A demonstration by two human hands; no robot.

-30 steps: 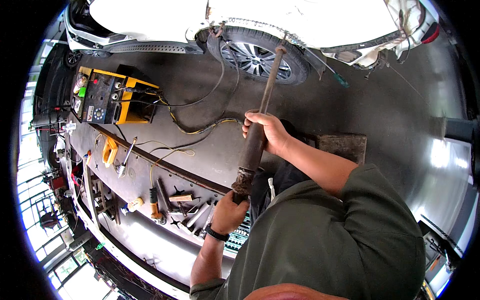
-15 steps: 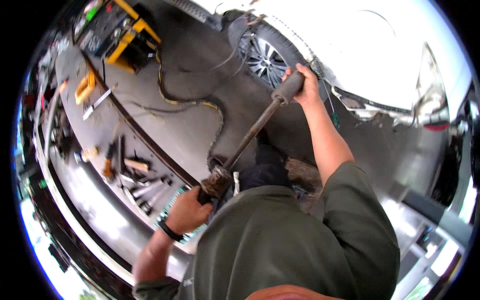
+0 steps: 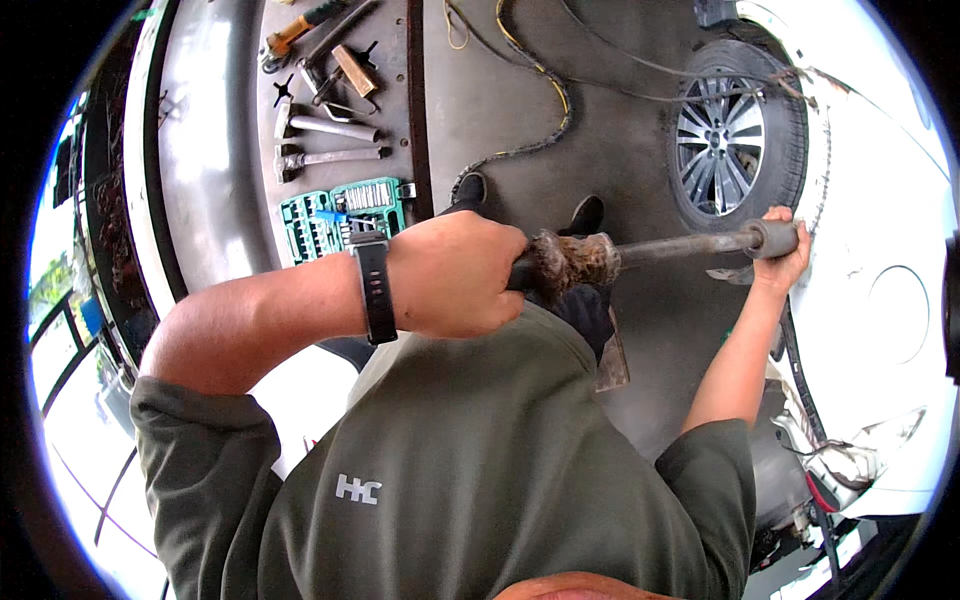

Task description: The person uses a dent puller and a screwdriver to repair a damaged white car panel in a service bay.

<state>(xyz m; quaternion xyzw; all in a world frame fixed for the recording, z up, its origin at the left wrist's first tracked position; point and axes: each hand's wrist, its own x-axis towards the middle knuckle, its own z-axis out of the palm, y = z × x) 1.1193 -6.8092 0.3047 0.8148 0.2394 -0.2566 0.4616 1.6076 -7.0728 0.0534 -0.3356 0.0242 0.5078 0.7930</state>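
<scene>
A long slide hammer [image 3: 690, 247] lies almost level across the front of my body, a steel rod with a grey cylinder at its right end and a frayed brown collar toward its left. My left hand [image 3: 455, 270], a black watch on its wrist, is closed round the black grip beside that collar. At the other end my right hand [image 3: 787, 258] wraps the grey cylinder from below and behind, close to the wheel [image 3: 718, 145] of a white car [image 3: 865, 250].
Hammers [image 3: 330, 128], an orange-handled tool [image 3: 290, 38] and an open green socket set [image 3: 345, 212] lie on the metal surface at left. A yellow-and-black cable [image 3: 560, 95] snakes over the floor [image 3: 640, 150]. Dark cords run to the car's wheel arch.
My view has turned, so the car now stands along the right side. The slide hammer has gone from a steep slant to nearly level. Both hands have kept their grip.
</scene>
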